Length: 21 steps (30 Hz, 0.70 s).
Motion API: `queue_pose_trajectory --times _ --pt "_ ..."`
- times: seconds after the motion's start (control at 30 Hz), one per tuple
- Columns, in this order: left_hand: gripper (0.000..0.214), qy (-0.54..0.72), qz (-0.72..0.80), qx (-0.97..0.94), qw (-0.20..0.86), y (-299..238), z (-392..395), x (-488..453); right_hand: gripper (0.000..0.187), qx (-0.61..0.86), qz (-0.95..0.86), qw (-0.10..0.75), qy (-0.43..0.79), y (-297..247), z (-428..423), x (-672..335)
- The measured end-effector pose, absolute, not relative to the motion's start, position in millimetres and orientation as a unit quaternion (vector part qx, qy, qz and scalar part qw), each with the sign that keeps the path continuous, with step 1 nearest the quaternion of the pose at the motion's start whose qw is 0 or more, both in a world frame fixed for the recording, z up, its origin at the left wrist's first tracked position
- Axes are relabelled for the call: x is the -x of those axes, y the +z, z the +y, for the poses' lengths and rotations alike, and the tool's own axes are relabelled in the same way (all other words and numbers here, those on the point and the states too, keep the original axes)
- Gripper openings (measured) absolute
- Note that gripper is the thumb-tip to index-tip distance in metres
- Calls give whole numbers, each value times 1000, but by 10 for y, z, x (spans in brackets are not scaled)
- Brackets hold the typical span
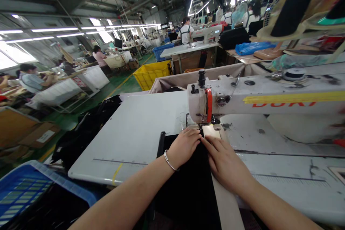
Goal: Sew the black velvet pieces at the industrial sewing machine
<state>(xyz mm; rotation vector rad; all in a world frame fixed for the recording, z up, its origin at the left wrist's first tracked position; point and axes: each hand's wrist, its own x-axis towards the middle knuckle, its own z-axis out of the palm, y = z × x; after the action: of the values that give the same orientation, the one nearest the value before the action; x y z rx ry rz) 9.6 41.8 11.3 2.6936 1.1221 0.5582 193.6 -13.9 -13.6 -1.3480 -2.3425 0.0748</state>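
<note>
A black fabric panel (190, 190) runs from the front edge of the table up to the needle area of a sewing machine (231, 95). My left hand (187, 145), with a bracelet at its wrist, lies on the panel, fingers stretched toward the presser foot (201, 127). Against the panel's right edge rests my right hand (222, 160), its fingers extended and the index fingertip close to the left fingertips. A pale strip (228, 201) shows beneath the right wrist, along the panel. Beside my left hand, a dark narrow bar (161, 144) stands at the panel's left edge.
The white table (129, 129) has a printed ruler line. Dark fabric (81, 133) is heaped beyond its left edge. A blue basket (61, 178) stands at lower left, a yellow crate (152, 74) behind the table. Thread cones (292, 12) stand at upper right. Other people work farther back.
</note>
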Motion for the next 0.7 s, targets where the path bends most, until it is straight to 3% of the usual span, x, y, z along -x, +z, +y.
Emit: queue_pose_trajectory --times 0.5,0.7 --pt "23 180 388 -898 100 134 476 -134 51 508 -832 222 13 -146 -76 -1930" --pt "44 99 367 -915 135 298 152 44 49 484 -847 219 5 -172 -427 -2049"
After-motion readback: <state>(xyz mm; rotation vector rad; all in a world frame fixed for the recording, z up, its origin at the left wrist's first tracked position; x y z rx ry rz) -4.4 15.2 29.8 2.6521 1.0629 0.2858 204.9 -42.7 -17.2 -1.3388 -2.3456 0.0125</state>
